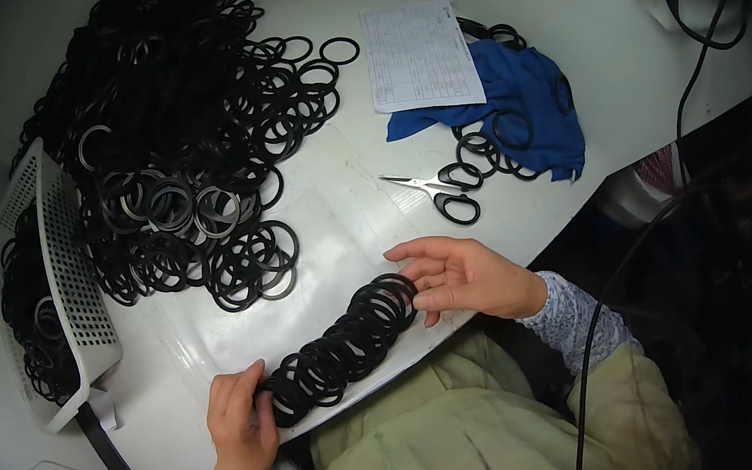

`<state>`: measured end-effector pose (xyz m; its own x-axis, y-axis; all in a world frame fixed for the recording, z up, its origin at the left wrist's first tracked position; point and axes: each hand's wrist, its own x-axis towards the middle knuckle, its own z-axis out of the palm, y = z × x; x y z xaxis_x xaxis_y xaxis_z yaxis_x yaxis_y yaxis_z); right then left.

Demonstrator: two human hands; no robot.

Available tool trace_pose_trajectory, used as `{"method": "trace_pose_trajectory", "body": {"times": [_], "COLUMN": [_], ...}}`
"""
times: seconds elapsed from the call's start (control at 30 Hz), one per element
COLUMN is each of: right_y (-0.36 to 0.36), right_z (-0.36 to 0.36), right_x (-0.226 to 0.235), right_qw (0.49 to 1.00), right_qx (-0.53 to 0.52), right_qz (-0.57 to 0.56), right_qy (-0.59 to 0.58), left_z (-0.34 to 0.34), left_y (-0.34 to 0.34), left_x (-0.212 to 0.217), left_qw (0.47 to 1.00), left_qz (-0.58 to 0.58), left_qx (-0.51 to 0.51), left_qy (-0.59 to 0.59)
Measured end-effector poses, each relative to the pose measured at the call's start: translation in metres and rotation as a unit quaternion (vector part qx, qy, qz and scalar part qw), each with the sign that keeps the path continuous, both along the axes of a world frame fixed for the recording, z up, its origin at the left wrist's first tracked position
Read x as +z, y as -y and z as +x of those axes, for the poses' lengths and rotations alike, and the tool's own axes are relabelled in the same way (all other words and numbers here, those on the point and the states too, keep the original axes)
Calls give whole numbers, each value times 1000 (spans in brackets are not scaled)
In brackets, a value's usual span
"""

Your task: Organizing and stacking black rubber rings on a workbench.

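A row of black rubber rings [340, 352], overlapping and standing on edge, lies slantwise along the near edge of the white table. At its left end is my left hand [240, 421], fingers and thumb bent around the last rings. My right hand [465, 280] is at the other end, its index finger stretched out and the thumb apart from it, the fingertips touching the end rings. Some of its lower fingers are partly hidden behind the rings. Beyond the row spreads a large heap of loose black rings [173, 110], a few showing greyish sides.
A white perforated basket [70, 271] holding more rings stands at the left. Black-handled scissors [442, 191] lie open-bladed beyond my right hand. Further back are a printed sheet [421, 58] and a blue cloth [525, 96] with several rings. A black cable [638, 264] hangs down at the right.
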<state>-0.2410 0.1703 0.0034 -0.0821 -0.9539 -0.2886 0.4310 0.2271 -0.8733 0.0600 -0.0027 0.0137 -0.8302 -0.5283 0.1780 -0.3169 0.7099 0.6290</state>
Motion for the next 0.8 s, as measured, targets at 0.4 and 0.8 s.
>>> {"method": "trace_pose_trajectory", "body": {"times": [0.4,0.8], "right_y": [11,24], "right_z": [17,32], "right_x": [-1,28], "right_qw": [993,766], "right_qx": [107,122], "right_qz": [45,-227], "right_qy": [25,-589], "left_z": [-36,-13], "left_y": [-14,18], "left_x": [2,1], "left_qw": [998,971], "left_qz": [33,-220], "left_qx": [-53,71], "left_qy": [7,-57]}}
